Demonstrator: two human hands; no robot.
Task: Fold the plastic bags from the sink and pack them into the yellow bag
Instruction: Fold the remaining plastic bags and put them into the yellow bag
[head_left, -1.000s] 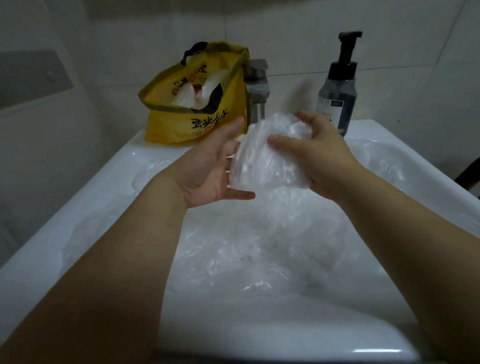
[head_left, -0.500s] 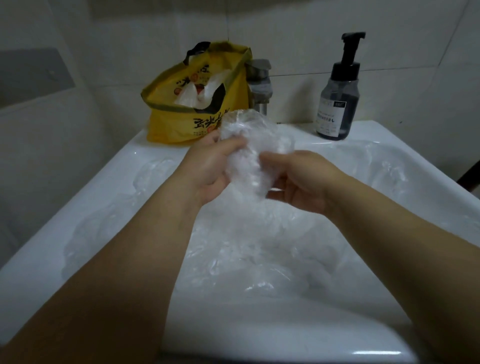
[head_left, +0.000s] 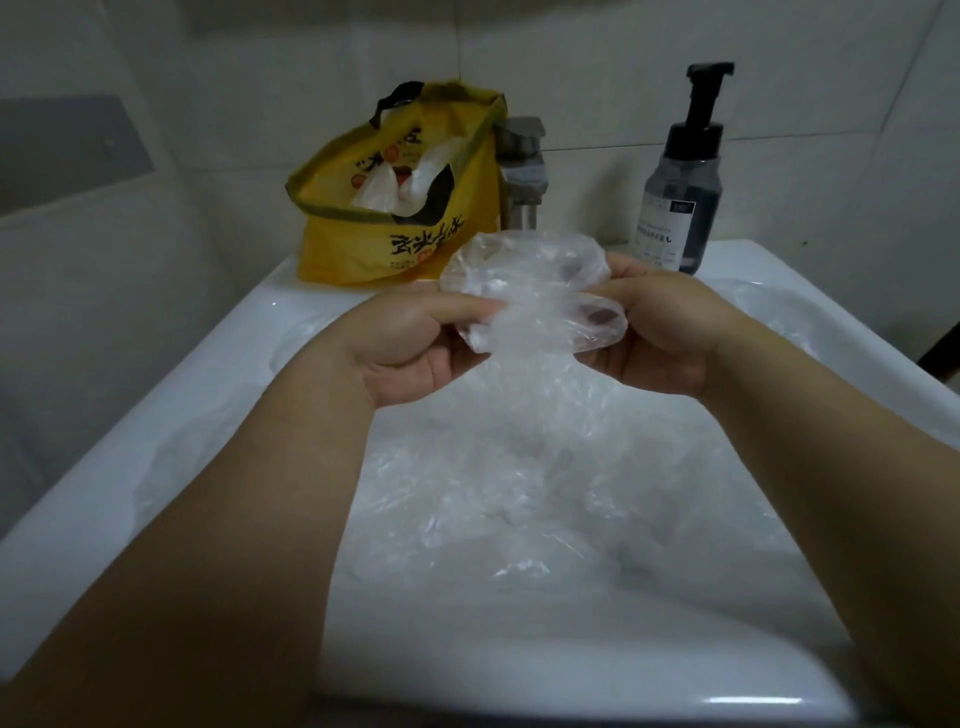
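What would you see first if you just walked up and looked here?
First, two hands in the middle: the left hand and right hand pinch a crinkly clear plastic bag between them, above the white sink heaped with more clear bags. Behind, at the sink's back-left corner, a bright yellow bag stands open with plastic poking out.

black chinese characters on yellow bag (head_left: 343, 247)

My left hand (head_left: 410, 338): raised before me, thumb and fingers pinching the clear bag (head_left: 524, 275).
My right hand (head_left: 670, 332): level with it, pinching too.
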